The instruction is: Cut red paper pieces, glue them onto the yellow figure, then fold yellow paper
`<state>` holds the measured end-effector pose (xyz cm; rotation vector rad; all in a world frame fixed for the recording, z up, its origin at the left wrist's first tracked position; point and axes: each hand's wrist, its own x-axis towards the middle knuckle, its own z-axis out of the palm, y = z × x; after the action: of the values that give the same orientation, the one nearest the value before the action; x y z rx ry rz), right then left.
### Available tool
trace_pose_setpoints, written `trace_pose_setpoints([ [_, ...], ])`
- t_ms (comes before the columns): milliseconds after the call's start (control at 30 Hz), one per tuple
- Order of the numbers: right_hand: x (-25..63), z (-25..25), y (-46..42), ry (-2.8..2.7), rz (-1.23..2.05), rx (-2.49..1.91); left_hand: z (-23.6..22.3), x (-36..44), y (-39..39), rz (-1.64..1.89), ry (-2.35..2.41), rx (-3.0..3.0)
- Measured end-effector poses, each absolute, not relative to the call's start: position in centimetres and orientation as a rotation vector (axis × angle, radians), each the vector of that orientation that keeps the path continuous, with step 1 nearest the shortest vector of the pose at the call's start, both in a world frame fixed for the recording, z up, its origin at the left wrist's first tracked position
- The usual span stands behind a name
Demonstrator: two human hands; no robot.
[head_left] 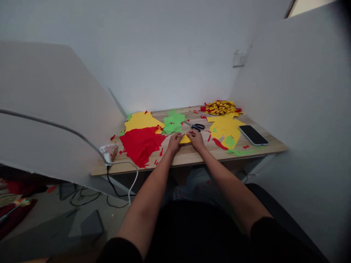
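Near the front edge of the wooden table (181, 158), a small piece of yellow paper (185, 139) is held between my two hands. My left hand (174, 141) pinches its left side, and my right hand (196, 139) pinches its right side. Just beyond my fingers lie dark-handled scissors (196, 126) and a stack of green paper (173, 121). Left of my hands is a heap of red paper (141, 144), with yellow sheets (142, 120) behind it. More yellow paper strips (223, 128) spread out to the right.
A pile of folded yellow and red pieces (222, 107) sits at the back right. A phone (253, 135) lies near the right edge. On the left stands a white power strip (108, 153) with cables (131, 164). Paper scraps are scattered about, and grey partitions flank the table.
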<state>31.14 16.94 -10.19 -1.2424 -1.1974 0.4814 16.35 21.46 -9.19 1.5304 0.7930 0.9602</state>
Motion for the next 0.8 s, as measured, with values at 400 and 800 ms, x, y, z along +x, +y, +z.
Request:
trace_pose_setpoints([
  [400, 31.1, -9.4, 16.3, -1.197, 0.512, -1.27, -9.5, 16.3, 22.0, 0.955, 0.853, 1.463],
  [800, 30.6, -9.1, 15.9, -1.373, 0.602, -1.225, -9.4, 16.3, 21.7, 0.931, 0.768, 1.526],
])
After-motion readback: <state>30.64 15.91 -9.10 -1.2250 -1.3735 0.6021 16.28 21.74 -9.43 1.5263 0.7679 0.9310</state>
